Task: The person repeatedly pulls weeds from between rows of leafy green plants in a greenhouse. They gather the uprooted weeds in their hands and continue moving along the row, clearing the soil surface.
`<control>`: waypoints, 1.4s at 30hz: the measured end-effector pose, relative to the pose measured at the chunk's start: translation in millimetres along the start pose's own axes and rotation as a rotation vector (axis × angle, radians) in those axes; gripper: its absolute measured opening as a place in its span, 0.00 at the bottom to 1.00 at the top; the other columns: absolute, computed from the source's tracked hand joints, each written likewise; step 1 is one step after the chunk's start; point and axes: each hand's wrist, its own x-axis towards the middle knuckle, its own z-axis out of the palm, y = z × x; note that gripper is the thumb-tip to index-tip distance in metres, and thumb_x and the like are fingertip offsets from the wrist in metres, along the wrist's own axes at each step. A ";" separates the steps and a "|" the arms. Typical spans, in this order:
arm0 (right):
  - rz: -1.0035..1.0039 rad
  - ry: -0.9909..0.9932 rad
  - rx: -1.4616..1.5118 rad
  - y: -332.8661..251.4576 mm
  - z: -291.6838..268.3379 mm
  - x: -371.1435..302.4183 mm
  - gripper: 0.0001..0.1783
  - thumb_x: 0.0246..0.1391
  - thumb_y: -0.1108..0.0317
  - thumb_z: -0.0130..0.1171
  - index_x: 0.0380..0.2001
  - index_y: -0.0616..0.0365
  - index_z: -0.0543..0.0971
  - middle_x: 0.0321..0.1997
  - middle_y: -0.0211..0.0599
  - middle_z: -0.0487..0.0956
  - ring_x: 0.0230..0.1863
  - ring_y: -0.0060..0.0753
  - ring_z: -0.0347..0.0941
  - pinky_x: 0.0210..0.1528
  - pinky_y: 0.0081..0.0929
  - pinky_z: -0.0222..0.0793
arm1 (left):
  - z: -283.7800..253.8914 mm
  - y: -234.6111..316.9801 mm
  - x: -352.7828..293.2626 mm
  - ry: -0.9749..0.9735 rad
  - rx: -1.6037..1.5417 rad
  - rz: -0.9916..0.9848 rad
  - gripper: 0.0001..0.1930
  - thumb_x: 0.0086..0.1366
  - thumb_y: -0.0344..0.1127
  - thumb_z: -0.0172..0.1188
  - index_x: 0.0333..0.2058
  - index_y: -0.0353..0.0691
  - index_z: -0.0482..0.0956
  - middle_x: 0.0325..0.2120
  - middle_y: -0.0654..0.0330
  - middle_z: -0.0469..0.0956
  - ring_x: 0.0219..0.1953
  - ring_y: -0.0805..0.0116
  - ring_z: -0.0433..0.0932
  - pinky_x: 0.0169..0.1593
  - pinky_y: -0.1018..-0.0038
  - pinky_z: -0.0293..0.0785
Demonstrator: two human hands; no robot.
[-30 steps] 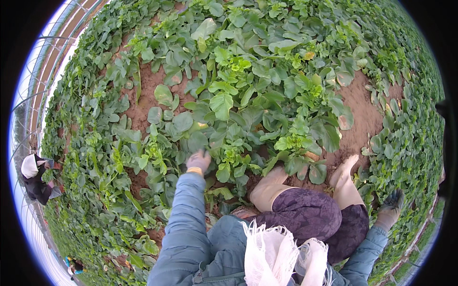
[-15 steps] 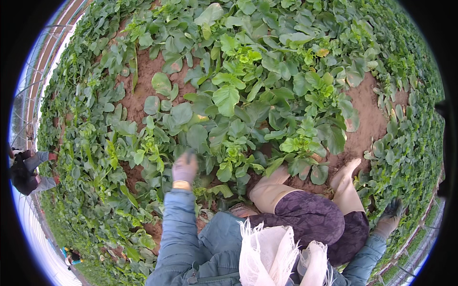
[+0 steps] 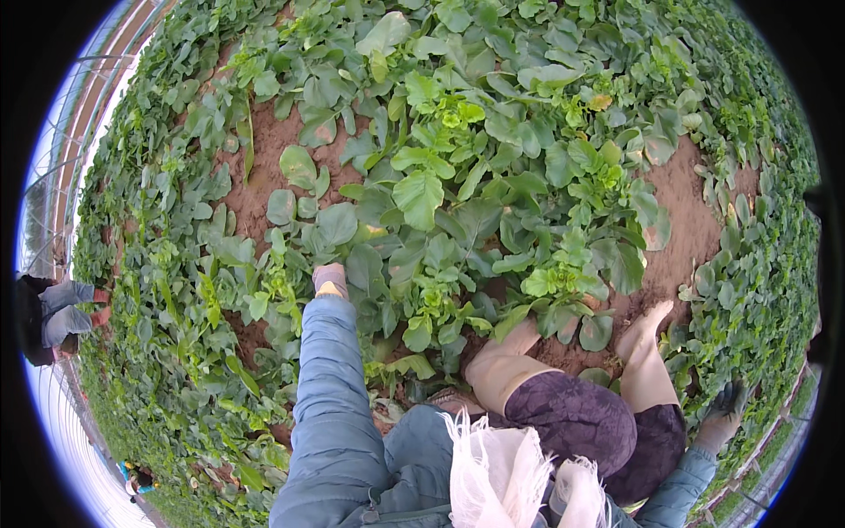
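My left hand (image 3: 329, 280), in a pale glove, reaches into the broad green leaves (image 3: 363, 268) of a low leafy crop. Its fingers are hidden beneath the foliage, so what they touch or hold does not show. Far to the right, my right hand (image 3: 722, 418) wears a glove with dark fingertips. Those fingers look stretched out and apart over low plants (image 3: 753, 352), and I see nothing held in them. Between the hands grow leafy plants with lighter, yellowish-green tops (image 3: 427, 304).
Bent knees in dark patterned cloth (image 3: 572, 418) and a white fringed scarf (image 3: 497, 471) fill the lower middle. Bare brown soil (image 3: 682, 229) shows between plants. Another person (image 3: 57, 317) is at the far left edge; a second (image 3: 136, 481) is at lower left.
My left hand has moved forward, away from me, and its fingers have gone in among the leaves. My right hand stays at nearly the same spot.
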 end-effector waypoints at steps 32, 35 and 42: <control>0.007 0.065 -0.221 3.6 -4.9 13.5 0.21 0.64 0.59 0.54 0.56 0.59 0.74 0.56 0.33 0.77 0.51 0.25 0.74 0.53 0.25 0.67 | -113.8 -9.8 -71.3 0.502 -1.546 0.007 0.11 0.58 0.28 0.64 0.41 0.39 0.81 0.30 0.63 0.80 0.26 0.73 0.77 0.31 0.78 0.74; -0.016 0.018 -0.265 5.9 -7.8 11.5 0.21 0.65 0.59 0.53 0.56 0.58 0.74 0.57 0.33 0.77 0.52 0.27 0.74 0.54 0.25 0.66 | -144.4 -58.1 -38.0 0.616 -0.921 0.003 0.13 0.60 0.33 0.62 0.43 0.39 0.81 0.37 0.58 0.83 0.36 0.65 0.81 0.41 0.72 0.76; -0.023 0.040 -0.327 3.3 -3.2 3.5 0.21 0.66 0.60 0.50 0.58 0.56 0.73 0.59 0.33 0.75 0.54 0.29 0.73 0.53 0.24 0.66 | -124.0 -47.8 3.5 -0.086 0.279 -0.254 0.17 0.62 0.45 0.59 0.50 0.55 0.82 0.52 0.65 0.79 0.53 0.61 0.78 0.45 0.61 0.78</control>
